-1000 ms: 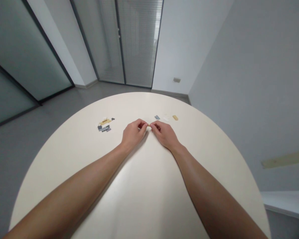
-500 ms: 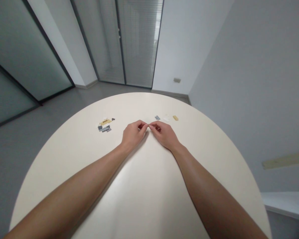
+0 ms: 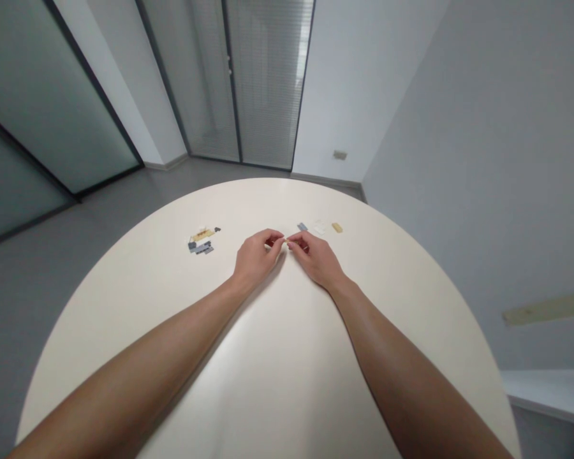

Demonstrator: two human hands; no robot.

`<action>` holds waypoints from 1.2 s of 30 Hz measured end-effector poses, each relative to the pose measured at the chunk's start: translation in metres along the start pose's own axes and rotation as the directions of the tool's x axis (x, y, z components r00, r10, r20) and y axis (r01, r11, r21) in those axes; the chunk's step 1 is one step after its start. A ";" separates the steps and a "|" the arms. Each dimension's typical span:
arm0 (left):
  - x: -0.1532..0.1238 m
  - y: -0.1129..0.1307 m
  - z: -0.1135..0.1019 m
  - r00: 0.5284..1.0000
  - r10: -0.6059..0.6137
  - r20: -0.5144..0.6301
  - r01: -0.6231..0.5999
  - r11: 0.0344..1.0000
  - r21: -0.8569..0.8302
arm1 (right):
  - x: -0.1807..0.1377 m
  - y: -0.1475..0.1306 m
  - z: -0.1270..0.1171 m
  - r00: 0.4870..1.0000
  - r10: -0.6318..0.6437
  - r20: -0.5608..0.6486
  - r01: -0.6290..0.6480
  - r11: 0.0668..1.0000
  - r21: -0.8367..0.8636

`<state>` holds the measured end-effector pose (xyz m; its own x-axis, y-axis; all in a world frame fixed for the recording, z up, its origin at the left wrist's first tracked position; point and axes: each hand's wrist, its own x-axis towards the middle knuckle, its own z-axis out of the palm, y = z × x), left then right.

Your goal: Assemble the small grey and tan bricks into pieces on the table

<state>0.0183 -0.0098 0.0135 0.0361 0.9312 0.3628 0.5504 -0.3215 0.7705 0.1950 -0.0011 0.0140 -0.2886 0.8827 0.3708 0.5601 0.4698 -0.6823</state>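
Note:
My left hand [image 3: 257,256] and my right hand [image 3: 314,258] meet above the middle of the table, their fingertips pinched together. Between them shows a sliver of a small yellowish piece [image 3: 286,240], mostly hidden by the fingers; its exact kind cannot be made out. Just beyond my right hand lie a small grey piece [image 3: 302,227], some white pieces [image 3: 319,227] and a tan piece [image 3: 337,227]. Left of my left hand is a loose cluster of small flat parts, with a tan piece [image 3: 201,235], grey pieces [image 3: 201,247] and a dark piece [image 3: 217,229].
The round white table [image 3: 277,357] fills the lower view, with my forearms resting across it. Past its far edge stand glass doors [image 3: 268,95] with blinds. A white wall [image 3: 354,83] with a socket plate [image 3: 340,155] rises at the right.
The fingertips have shifted very slightly, and a bit of the yellowish piece now shows between them. The parts on the table have not moved.

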 end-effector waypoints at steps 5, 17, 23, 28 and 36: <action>0.000 -0.003 0.002 1.000 0.012 -0.009 -0.012 1.000 -0.017 | 0.000 0.001 0.001 1.000 -0.001 -0.007 0.001 1.000 0.000; -0.001 -0.002 0.000 1.000 -0.015 0.015 0.015 1.000 0.016 | 0.001 0.001 0.001 1.000 -0.004 -0.020 0.004 1.000 -0.011; -0.001 -0.001 0.000 1.000 -0.029 0.002 0.029 0.999 0.046 | 0.001 0.000 0.001 0.999 -0.035 -0.026 0.034 0.999 -0.017; -0.001 0.002 -0.001 0.998 -0.057 -0.001 0.057 0.997 0.058 | 0.001 0.000 0.001 0.998 -0.054 -0.030 0.054 0.999 -0.002; -0.001 0.000 -0.001 0.998 -0.056 0.005 0.056 0.997 0.061 | 0.001 0.003 0.002 0.997 -0.072 -0.036 0.073 0.997 0.003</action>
<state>0.0178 -0.0109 0.0136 0.0096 0.9486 0.3163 0.6017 -0.2581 0.7559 0.1942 0.0012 0.0110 -0.3001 0.8454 0.4419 0.5354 0.5326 -0.6555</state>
